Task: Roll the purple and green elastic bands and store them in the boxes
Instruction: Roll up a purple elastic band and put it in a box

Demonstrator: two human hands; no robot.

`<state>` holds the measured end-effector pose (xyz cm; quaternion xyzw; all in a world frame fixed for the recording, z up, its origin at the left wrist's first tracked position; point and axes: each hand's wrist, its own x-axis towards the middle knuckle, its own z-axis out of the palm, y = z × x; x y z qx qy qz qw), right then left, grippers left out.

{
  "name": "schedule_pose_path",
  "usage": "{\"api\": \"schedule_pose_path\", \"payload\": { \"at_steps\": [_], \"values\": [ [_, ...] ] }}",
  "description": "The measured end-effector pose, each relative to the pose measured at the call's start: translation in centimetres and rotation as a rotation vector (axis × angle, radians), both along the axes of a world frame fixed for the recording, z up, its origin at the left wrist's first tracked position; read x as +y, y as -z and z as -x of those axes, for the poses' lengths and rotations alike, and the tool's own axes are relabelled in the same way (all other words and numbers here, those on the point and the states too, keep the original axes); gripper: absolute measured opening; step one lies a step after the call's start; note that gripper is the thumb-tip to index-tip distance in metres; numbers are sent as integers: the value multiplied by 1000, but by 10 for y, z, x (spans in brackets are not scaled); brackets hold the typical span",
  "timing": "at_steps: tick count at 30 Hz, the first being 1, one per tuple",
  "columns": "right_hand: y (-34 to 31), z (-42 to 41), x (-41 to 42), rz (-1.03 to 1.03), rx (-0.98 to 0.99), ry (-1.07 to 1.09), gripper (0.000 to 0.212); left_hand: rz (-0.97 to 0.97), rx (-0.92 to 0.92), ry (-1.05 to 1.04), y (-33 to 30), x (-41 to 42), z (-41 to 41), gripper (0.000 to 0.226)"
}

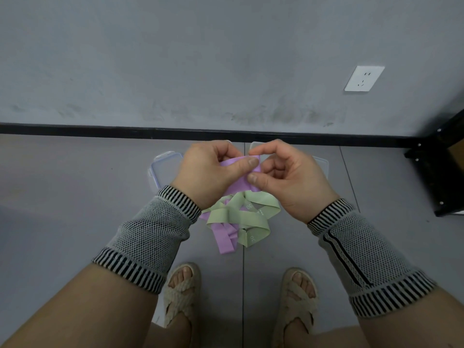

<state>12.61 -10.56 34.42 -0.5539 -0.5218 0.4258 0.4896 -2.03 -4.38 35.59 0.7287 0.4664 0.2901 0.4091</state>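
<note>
Lowest in the frame I see sandalled feet [298, 295] on the grey floor [75, 197], and just above them the loose heap of green bands [241, 214] and purple bands [226, 237] at centre. Above that, my left hand [213, 172] and right hand [283, 177] both pinch one purple band [238, 182] at mid-frame, thumbs on top, its tail hanging toward the heap. To roll it well, I judge the end wants folding tight and square, edges aligned, each turn held taut. Beyond the hands lie the clear boxes [165, 167], partly hidden, before the wall [226, 59].
</note>
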Motion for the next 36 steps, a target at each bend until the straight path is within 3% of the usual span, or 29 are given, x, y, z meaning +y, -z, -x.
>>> {"api": "schedule_pose_path", "payload": {
  "at_steps": [11,19,26,36],
  "values": [
    [0,0,-3,31,68,-46,40,140,-95,-3,1,4,5,12],
    [0,-3,-2,55,74,-74,42,152,-8,126,-1,8,14,4],
    [0,-5,-2,80,103,-73,39,51,90,119,0,14,19,21],
    [-1,-5,-1,88,76,-35,37,87,12,118,-3,11,16,16]
  ]
}}
